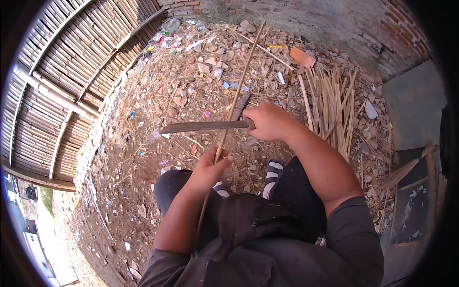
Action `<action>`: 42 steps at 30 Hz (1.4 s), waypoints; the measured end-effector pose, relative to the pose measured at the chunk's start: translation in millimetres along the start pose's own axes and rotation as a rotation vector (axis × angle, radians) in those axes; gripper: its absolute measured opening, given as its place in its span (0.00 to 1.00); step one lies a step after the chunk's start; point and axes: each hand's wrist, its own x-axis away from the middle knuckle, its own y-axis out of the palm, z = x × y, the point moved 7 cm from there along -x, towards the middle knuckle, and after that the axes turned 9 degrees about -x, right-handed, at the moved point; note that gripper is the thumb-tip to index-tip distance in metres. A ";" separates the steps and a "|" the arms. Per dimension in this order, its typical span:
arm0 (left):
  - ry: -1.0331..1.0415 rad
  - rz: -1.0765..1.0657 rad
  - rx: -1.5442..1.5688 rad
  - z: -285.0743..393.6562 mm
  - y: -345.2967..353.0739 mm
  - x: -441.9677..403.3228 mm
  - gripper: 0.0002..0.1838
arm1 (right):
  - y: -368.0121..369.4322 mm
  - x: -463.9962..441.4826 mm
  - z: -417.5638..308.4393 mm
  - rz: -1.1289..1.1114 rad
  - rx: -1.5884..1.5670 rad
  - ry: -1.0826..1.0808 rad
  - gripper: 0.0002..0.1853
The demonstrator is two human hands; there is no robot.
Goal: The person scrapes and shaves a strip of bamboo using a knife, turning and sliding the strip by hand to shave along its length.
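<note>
My left hand (210,168) is closed around a long bamboo strip (245,71), which slants from near my lap up toward the wall. Gripped in my right hand (271,121) is a machete (205,126) by its handle, the dark blade pointing left. The blade crosses the strip a little beyond my left hand; whether its edge touches the strip I cannot tell. Just beyond my right hand, a dark, ridged, rod-like piece (243,104) lies alongside the strip. My fingers hide most of the machete's handle.
A pile of split bamboo strips (334,103) lies to the right, near an orange brick (302,57). Rubble, straw and litter cover the ground (162,103). A bamboo-slat fence (62,57) stands left, a brick wall (306,21) ahead, and a grey panel (413,105) right.
</note>
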 end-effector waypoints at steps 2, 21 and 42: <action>0.035 0.037 -0.079 -6.2 -5.2 -3.9 0.16 | -1.0 -0.2 -3.1 -0.029 0.024 0.018 0.14; 0.045 -0.021 -0.182 -14.9 -0.8 -0.3 0.21 | 26.2 -5.4 -12.2 -0.163 0.042 -0.025 0.17; 0.038 -0.060 -0.145 -15.0 -3.9 0.1 0.19 | 24.3 -10.8 -11.4 -0.193 0.052 -0.012 0.17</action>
